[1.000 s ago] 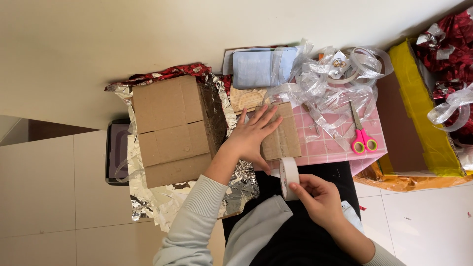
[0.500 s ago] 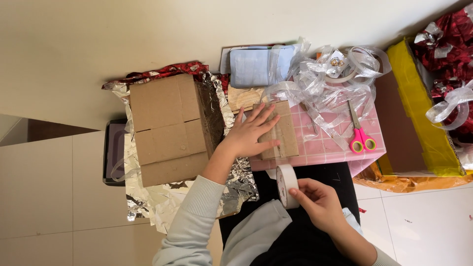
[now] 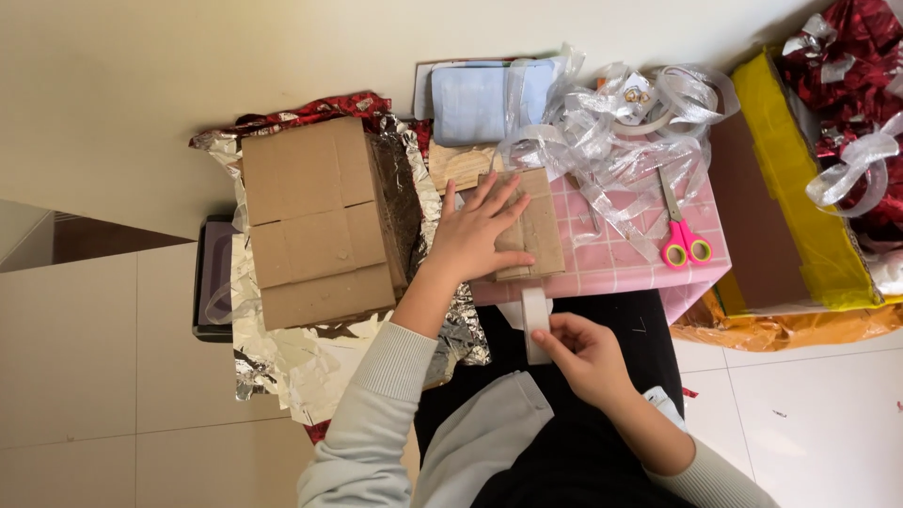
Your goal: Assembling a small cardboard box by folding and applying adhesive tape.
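Flat cardboard piece and a roll of white tape at the pink table's near edge

The brown cardboard piece (image 3: 536, 226) lies flat on the pink gridded table (image 3: 621, 263), partly covered. The white tape roll (image 3: 535, 325) stands on edge just below it, beyond the table's edge.

scissors (image 3: 686, 241) right of cardboard piece (image 3: 536, 226)

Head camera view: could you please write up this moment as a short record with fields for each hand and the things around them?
left hand: left hand lies flat, fingers spread, on a small cardboard piece
right hand: right hand grips a white tape roll at the table edge
surface: pink gridded table
left of the hands: large cardboard box on silver foil wrap
on the table: pink-handled scissors, clear ribbon tangle
behind: pale blue packet
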